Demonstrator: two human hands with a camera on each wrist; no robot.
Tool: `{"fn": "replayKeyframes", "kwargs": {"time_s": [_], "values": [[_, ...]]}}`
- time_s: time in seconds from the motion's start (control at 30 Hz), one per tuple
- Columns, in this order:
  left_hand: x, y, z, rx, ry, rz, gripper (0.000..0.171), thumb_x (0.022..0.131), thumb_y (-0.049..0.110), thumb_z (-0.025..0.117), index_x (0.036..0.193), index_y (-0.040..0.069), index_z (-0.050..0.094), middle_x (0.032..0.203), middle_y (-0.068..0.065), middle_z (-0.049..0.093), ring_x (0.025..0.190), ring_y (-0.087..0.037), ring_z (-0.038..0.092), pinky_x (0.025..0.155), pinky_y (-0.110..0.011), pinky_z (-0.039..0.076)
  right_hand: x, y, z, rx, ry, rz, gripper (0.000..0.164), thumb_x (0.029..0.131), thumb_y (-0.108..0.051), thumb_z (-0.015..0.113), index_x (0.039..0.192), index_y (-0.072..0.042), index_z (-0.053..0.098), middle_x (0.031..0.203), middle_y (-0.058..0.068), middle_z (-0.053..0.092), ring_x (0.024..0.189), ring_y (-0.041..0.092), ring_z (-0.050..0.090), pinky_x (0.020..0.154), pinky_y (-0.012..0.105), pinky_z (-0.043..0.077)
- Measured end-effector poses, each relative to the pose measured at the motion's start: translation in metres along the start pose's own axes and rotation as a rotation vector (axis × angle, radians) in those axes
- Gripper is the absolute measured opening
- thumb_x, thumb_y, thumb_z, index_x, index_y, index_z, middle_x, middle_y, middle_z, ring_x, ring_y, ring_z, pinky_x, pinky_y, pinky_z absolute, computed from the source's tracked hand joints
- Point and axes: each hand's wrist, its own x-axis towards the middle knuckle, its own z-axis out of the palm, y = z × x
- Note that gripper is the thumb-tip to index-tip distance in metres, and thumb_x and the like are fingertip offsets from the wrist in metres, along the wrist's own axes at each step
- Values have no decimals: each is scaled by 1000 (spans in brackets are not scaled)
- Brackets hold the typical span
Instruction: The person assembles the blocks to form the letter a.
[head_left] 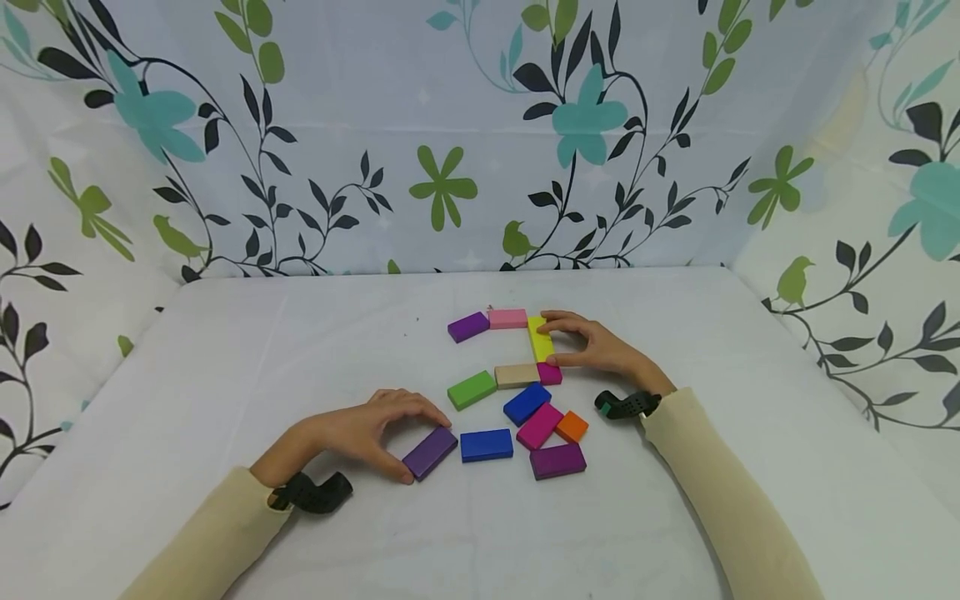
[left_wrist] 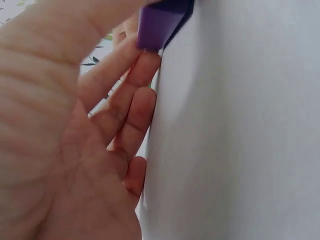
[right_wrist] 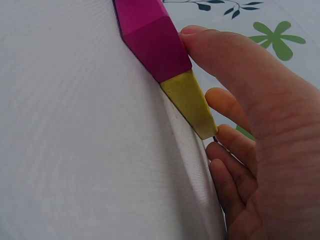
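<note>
My left hand (head_left: 358, 429) holds a dark purple wooden block (head_left: 430, 453) by its two ends, thumb at the near end and forefinger at the far end. In the left wrist view the same purple block (left_wrist: 159, 27) shows over the white cloth, with the other fingers beside it. Farther off, my right hand (head_left: 603, 350) spans a yellow block (head_left: 539, 339), forefinger near its far end and thumb by its near end. There the yellow block meets a magenta block (head_left: 550, 373); in the right wrist view the thumb overlaps the edge of this magenta block (right_wrist: 160, 47).
Pink (head_left: 507, 318) and purple (head_left: 468, 327) blocks run left from the yellow one. Tan (head_left: 516, 376) and green (head_left: 472, 390) blocks extend left below. Nearer lie blue (head_left: 487, 445), magenta (head_left: 539, 426), orange (head_left: 572, 427) and plum (head_left: 558, 461) blocks. A patterned curtain (head_left: 480, 108) hangs behind.
</note>
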Motion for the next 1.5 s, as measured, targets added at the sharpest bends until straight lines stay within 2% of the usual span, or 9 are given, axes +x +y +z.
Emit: {"fn": "replayKeyframes", "kwargs": {"time_s": [0.23,0.53,0.7,0.87,1.07,1.3,1.5], "values": [[3,-3,5,-15,51,-29,67,76,36,82,134,23,53,126,9,55,117,-12,45,103,-50,24,-10,-36,1,12,-6,37,52,87,-11,71,135,0,55,156,18,29,146,37,17,114,61,14],[7,-2,8,-31,147,-25,64,75,33,84,129,15,52,120,4,55,107,-14,48,94,-38,38,-10,-37,0,9,-6,38,51,88,-12,71,135,-1,55,156,17,29,147,36,17,114,61,14],[8,2,8,14,168,-53,65,76,37,83,128,14,52,118,4,55,105,-13,48,92,-42,33,-11,-39,-1,11,-7,39,51,88,-12,71,135,-1,55,156,16,30,146,36,17,114,61,14],[6,0,6,28,135,-52,60,78,32,79,130,15,53,120,5,54,108,-12,48,95,-45,31,-11,-40,-1,14,-8,33,50,88,-12,71,134,0,55,156,17,30,146,36,18,114,62,14],[6,-4,5,-22,128,-35,58,80,32,79,130,14,55,121,4,56,108,-13,50,97,-38,38,-10,-35,0,-1,-8,39,51,88,-11,70,135,0,55,156,17,30,146,36,18,114,62,15],[8,-1,6,-40,189,-73,61,74,35,85,125,14,58,113,6,57,103,-12,53,95,-30,43,1,-2,3,-9,5,33,52,87,-13,72,136,-6,56,158,12,29,147,33,16,115,61,13],[10,-1,8,-29,225,-85,62,73,36,86,123,15,58,109,7,58,100,-11,54,92,-29,44,2,3,0,-4,5,19,51,86,-19,75,134,-13,59,157,6,32,147,30,19,114,60,16]]}}
